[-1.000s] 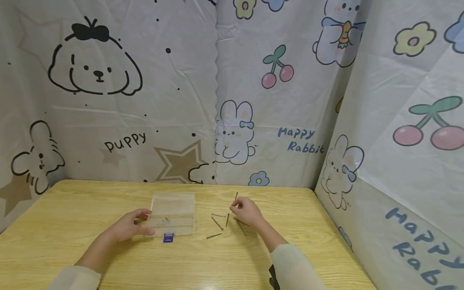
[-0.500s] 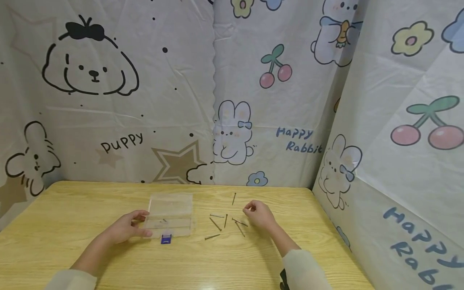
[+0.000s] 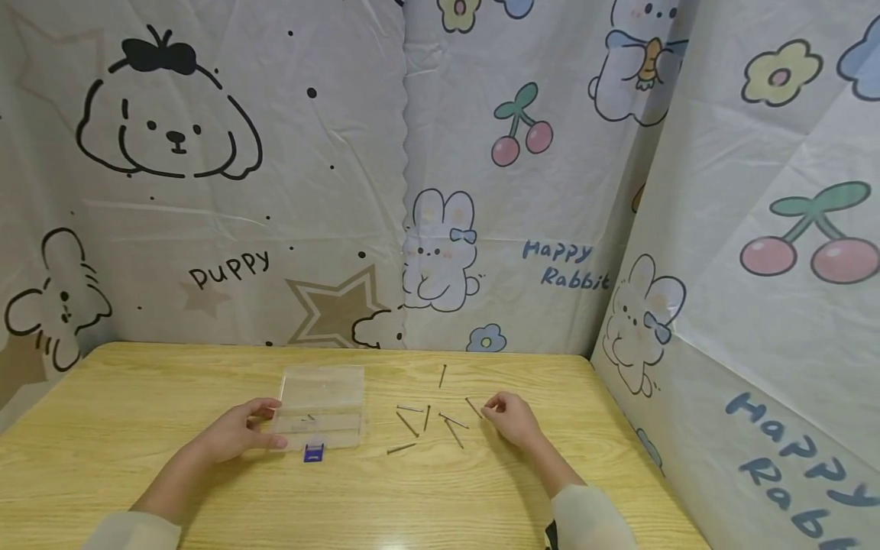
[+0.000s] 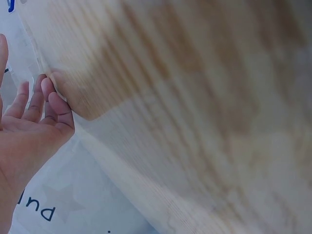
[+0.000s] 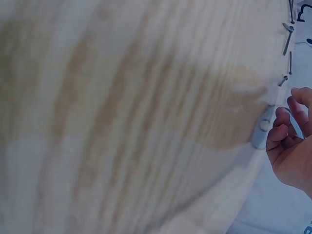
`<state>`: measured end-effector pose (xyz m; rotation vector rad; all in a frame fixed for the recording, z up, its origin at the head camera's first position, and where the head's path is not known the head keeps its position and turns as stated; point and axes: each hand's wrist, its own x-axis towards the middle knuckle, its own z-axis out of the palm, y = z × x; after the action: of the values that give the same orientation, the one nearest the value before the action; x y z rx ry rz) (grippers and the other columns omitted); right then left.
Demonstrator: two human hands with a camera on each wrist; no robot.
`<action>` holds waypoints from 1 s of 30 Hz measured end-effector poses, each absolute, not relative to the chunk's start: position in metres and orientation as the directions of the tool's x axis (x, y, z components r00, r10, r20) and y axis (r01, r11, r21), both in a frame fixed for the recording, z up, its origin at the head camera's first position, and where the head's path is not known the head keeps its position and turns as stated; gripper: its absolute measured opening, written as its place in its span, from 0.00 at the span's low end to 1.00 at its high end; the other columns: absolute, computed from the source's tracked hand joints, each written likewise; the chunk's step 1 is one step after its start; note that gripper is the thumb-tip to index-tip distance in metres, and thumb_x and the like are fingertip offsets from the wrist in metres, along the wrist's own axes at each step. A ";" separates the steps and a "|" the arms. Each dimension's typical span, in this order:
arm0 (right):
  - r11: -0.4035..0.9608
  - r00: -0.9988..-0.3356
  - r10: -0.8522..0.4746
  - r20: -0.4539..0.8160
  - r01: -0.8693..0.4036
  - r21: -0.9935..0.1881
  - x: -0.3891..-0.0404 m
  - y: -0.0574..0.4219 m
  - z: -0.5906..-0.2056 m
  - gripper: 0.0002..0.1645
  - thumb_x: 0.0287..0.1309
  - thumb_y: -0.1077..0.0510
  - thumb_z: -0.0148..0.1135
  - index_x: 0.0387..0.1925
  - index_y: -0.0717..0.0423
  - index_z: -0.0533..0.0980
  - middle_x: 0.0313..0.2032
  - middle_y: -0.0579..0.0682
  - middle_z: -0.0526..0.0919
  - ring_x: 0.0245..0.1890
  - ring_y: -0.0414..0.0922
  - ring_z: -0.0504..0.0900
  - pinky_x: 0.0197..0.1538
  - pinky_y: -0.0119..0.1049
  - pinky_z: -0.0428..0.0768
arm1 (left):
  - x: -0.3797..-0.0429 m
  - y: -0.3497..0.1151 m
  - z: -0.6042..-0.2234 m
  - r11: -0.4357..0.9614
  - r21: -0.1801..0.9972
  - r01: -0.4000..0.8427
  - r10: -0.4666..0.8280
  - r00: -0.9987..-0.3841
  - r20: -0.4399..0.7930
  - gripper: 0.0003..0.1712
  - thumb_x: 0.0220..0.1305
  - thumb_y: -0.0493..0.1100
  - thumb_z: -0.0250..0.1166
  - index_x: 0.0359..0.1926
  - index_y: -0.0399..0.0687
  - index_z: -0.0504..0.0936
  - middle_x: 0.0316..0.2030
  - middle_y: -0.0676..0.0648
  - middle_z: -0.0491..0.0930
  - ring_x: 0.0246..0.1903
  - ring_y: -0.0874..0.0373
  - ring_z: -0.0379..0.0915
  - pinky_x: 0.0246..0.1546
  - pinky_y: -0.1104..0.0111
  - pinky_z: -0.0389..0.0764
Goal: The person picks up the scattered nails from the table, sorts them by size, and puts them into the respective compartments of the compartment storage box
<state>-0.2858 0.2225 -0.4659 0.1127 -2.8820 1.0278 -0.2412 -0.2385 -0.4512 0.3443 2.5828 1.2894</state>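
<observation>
A clear plastic box [image 3: 321, 386] with a blue latch [image 3: 313, 453] lies on the table. My left hand [image 3: 241, 431] holds its left side, thumb at the front corner and fingers along the edge; in the left wrist view the fingertips [image 4: 50, 87] meet the clear edge. Small dark bits [image 3: 308, 418] show in the box, too small to name. To its right, my right hand [image 3: 514, 420] has bent fingers and thumb close together beside a nail [image 3: 473, 407]. The nail's near end reaches the fingertips; whether they pinch it is hidden. In the right wrist view the fingers [image 5: 280, 134] are curled.
Several more nails are scattered between box and right hand, including one at the back [image 3: 443, 376] and one in front [image 3: 402, 449]. The wood-grain table [image 3: 344, 504] ends at a printed cloth [image 3: 330, 229] behind and on the right.
My right hand has moved right and slightly toward me, away from the back nail. Another nail now shows by its fingertips. My left hand stays at the box.
</observation>
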 end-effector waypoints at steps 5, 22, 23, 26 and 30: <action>0.779 -0.995 -0.032 0.099 -0.087 -0.622 -0.284 0.225 -0.471 0.06 0.56 0.57 0.62 0.32 0.57 0.79 0.29 0.48 0.80 0.29 0.40 0.74 0.34 0.34 0.73 | -0.241 -0.238 -0.450 0.581 0.806 0.112 0.313 -0.945 -0.094 0.45 0.53 0.50 0.70 0.63 0.29 0.60 0.57 0.25 0.65 0.55 0.26 0.63 0.53 0.44 0.70; 0.809 -0.993 -0.020 0.113 -0.083 -0.581 -0.280 0.217 -0.475 0.08 0.57 0.54 0.61 0.32 0.55 0.80 0.32 0.49 0.83 0.33 0.43 0.79 0.38 0.40 0.77 | -0.242 -0.240 -0.453 0.578 0.808 0.111 0.315 -0.944 -0.096 0.45 0.53 0.50 0.70 0.63 0.29 0.60 0.57 0.25 0.66 0.56 0.27 0.62 0.55 0.43 0.68; 0.811 -0.994 -0.019 0.111 -0.080 -0.580 -0.280 0.217 -0.476 0.08 0.57 0.54 0.61 0.32 0.54 0.79 0.32 0.48 0.83 0.33 0.43 0.79 0.38 0.40 0.77 | -0.243 -0.240 -0.453 0.580 0.807 0.112 0.316 -0.944 -0.096 0.45 0.54 0.50 0.70 0.63 0.29 0.60 0.57 0.25 0.65 0.56 0.27 0.62 0.54 0.43 0.68; 0.819 -0.995 -0.011 0.098 -0.065 -0.570 -0.280 0.216 -0.477 0.08 0.57 0.53 0.61 0.33 0.53 0.79 0.32 0.47 0.82 0.32 0.41 0.79 0.37 0.39 0.76 | -0.243 -0.240 -0.453 0.583 0.805 0.109 0.315 -0.944 -0.101 0.45 0.54 0.51 0.70 0.63 0.30 0.60 0.57 0.26 0.65 0.56 0.27 0.62 0.54 0.43 0.69; 0.826 -0.995 -0.009 0.100 -0.064 -0.560 -0.280 0.216 -0.476 0.07 0.58 0.54 0.61 0.33 0.54 0.79 0.30 0.46 0.82 0.31 0.40 0.77 0.34 0.38 0.75 | -0.244 -0.240 -0.454 0.583 0.805 0.111 0.315 -0.944 -0.098 0.45 0.54 0.50 0.70 0.63 0.29 0.60 0.57 0.26 0.66 0.54 0.31 0.66 0.53 0.47 0.71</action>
<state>-0.2798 0.2159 -0.4764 0.0579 -2.9126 0.8987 -0.2437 -0.2398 -0.4536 0.3537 2.5832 1.2896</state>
